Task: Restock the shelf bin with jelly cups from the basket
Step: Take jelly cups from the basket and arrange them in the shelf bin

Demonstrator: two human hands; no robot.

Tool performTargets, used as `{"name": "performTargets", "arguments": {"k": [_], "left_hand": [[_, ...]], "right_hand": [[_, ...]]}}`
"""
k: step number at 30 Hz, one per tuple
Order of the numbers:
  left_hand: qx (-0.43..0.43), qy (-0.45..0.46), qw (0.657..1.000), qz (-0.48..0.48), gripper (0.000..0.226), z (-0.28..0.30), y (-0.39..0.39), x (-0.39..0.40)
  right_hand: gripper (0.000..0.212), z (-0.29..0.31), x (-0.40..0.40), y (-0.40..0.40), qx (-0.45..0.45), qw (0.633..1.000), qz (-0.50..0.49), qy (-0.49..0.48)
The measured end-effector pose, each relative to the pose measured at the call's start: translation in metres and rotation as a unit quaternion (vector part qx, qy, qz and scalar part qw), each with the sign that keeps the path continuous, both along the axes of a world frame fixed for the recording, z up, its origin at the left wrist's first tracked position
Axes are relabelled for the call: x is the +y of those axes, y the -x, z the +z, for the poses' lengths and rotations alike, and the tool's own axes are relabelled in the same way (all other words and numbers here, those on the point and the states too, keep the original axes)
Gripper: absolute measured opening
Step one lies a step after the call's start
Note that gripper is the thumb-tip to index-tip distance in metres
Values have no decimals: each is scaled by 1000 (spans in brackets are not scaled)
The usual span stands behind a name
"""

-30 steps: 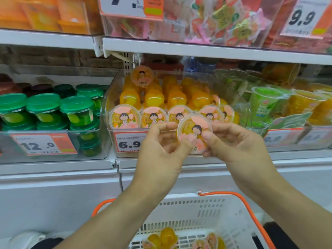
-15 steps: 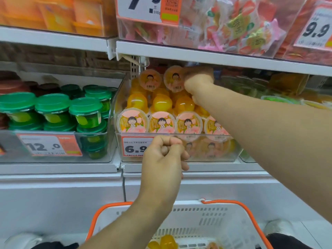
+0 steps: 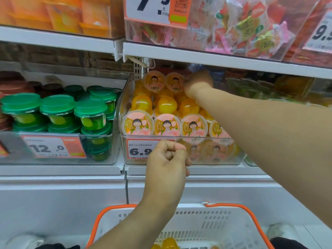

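White supermarket shelving is filling the view, with a lower shelf (image 3: 179,170) carrying clear bins side by side and an upper shelf of bagged sweets hanging just above them. Largest among the task's things, the white basket (image 3: 206,223) with orange handles is sitting below the shelf's front edge, directly under the arms, probably so each cup is only a short lift away; a few yellow jelly cups (image 3: 169,244) are showing at its bottom. Next, the clear shelf bin (image 3: 221,155) is standing on the shelf with its 6.9 price tag (image 3: 142,149) at the front left corner, beside a bin of green-lidded cups (image 3: 57,112) nearer the shelf's left end. Inside, cups are lying with printed lids facing the front wall, likely for display. At the back of the bin, the right hand (image 3: 197,83) is reaching under the upper shelf beside a jelly cup (image 3: 175,82) standing on top of the pile; its fingers are hidden behind the wrist, so I cannot tell whether they are gripping or letting go. Smallest, the left hand (image 3: 168,159) is hovering before the bin's front wall, fingers curling together on nothing, seemingly waiting its turn.
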State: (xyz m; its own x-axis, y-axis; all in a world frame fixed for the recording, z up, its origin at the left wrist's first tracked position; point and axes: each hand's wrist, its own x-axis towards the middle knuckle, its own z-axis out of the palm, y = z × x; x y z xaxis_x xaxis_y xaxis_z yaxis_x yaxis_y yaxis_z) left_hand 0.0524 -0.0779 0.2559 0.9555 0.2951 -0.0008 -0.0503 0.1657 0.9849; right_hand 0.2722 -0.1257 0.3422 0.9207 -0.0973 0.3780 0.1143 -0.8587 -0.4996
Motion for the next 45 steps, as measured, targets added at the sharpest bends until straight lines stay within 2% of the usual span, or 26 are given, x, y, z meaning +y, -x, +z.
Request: {"name": "performTargets", "arguments": {"k": [3, 6, 8, 10, 12, 14, 15, 16, 17, 20, 22, 24, 26, 28, 32, 35, 37, 39, 40, 42, 45], "left_hand": [[1, -16, 1000, -4, 16, -4, 1, 0], [22, -52, 998, -32, 13, -10, 2, -2], [51, -101, 991, -67, 9, -23, 2, -5], [94, -195, 969, -123, 8, -47, 1, -8], [150, -335, 910, -192, 11, -81, 0, -11], [224, -482, 798, -283, 17, -121, 1, -13], [259, -528, 740, -327, 20, -144, 3, -13], [291, -553, 698, -351, 25, -166, 7, -14], [318, -559, 679, -354, 32, -192, 13, -14], [348, -534, 708, -304, 63, -266, 38, -20], [341, -544, 693, -327, 76, -301, 56, -27], [333, -549, 684, -346, 90, -322, 69, -34], [329, -523, 708, -344, 96, -332, 73, -42], [318, -497, 743, -318, 88, -342, 73, -48], [263, -490, 799, -231, 45, -355, 68, -55], [254, -491, 806, -211, 19, -357, 68, -56], [237, -511, 801, -201, 5, -355, 69, -54], [217, -516, 808, -185, 6, -353, 72, -48], [221, -498, 822, -168, 9, -353, 74, -43], [244, -404, 873, -123, 14, -349, 78, -33], [284, -205, 934, -70, 17, -324, 80, -20]], "right_hand": [[24, -5, -20, 29, -67, 993, 56, -83], [13, -17, -50, 90, -147, 961, 151, -178], [6, -37, -66, 144, -181, 940, 214, -196], [7, -75, -81, 189, -161, 923, 258, -237], [11, -131, -97, 221, -83, 936, 248, -238], [13, -199, -115, 243, 28, 951, 203, -231], [14, -234, -125, 251, 94, 955, 177, -218], [15, -269, -136, 259, 167, 956, 149, -191], [17, -302, -148, 267, 233, 953, 125, -147], [34, -368, -180, 287, 386, 917, 92, -42], [45, -391, -196, 298, 466, 880, 89, 10], [52, -407, -208, 307, 525, 846, 96, 14], [55, -414, -214, 311, 548, 832, 89, 25], [52, -420, -214, 313, 542, 828, 102, 105], [31, -431, -203, 324, 513, 810, 118, 259], [30, -434, -197, 328, 505, 788, 150, 320], [26, -432, -196, 325, 517, 789, 169, 283], [27, -428, -197, 322, 537, 799, 162, 215], [29, -423, -197, 320, 546, 809, 144, 164], [29, -412, -194, 316, 565, 820, 90, -5], [28, -384, -185, 304, 538, 796, 28, -276]]}}
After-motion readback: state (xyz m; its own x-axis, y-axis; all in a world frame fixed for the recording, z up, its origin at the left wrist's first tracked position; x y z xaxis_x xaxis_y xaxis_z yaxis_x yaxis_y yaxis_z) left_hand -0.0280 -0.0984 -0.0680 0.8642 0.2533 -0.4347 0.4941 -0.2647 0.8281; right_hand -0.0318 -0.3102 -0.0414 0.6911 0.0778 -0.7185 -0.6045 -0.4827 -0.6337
